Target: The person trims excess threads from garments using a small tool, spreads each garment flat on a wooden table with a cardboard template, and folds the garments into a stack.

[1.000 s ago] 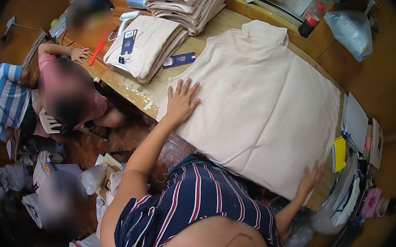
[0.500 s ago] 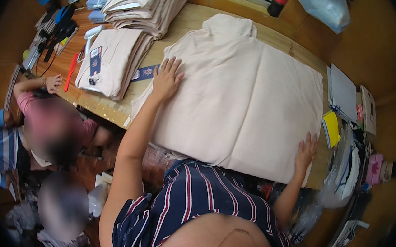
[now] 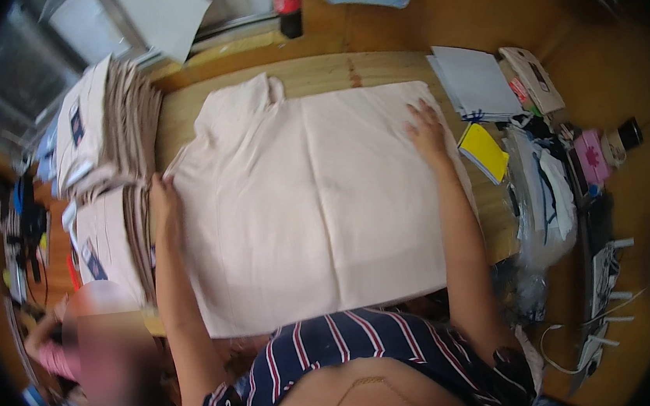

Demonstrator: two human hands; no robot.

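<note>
the 2 hands are wide apart. the left hand (image 3: 163, 193) is at the edge of a cream top (image 3: 263, 209); i cannot tell if it pinches the cloth. the right hand (image 3: 426, 129) lies on the top, fingers spread. the top is mostly flat, between and below the hands. folded cream clothes (image 3: 119, 133) sit left of the left hand. the step looks like smoothing. the next move seems to need gentle, even pulls from both hands.
</note>
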